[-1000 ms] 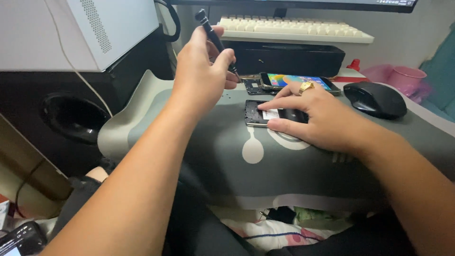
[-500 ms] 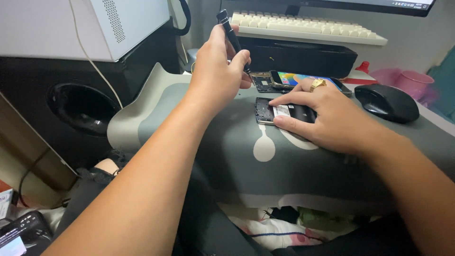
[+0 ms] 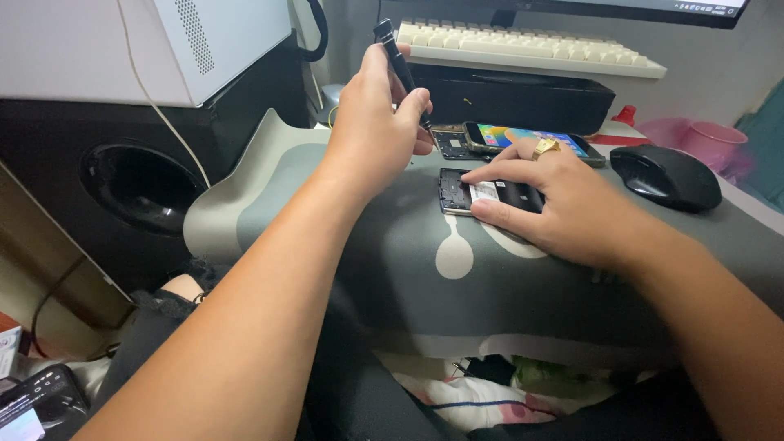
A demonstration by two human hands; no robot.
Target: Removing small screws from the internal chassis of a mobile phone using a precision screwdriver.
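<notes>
Since the earlier frame, left hand [image 3: 377, 122] sits a little farther from the opened phone [image 3: 482, 193]; right hand [image 3: 549, 200] unchanged upon it.

Left hand: fingers closed around a black screwdriver [image 3: 400, 67], shaft tilted, tip low behind my fingers, beside a loose circuit board [image 3: 448, 142].

Right hand: I press spread fingers flat on the opened phone, index along its far edge, thumb on its near edge; gold ring [image 3: 545, 147] on one finger.

Opened phone: on the grey desk mat [image 3: 392, 245], just right of the screwdriver tip.

Surroundings: lit smartphone [image 3: 531, 137] behind; black mouse [image 3: 665, 175] right; cream keyboard [image 3: 523, 47] beyond; pink cup [image 3: 710, 140]; speaker [image 3: 139, 184] left.
</notes>
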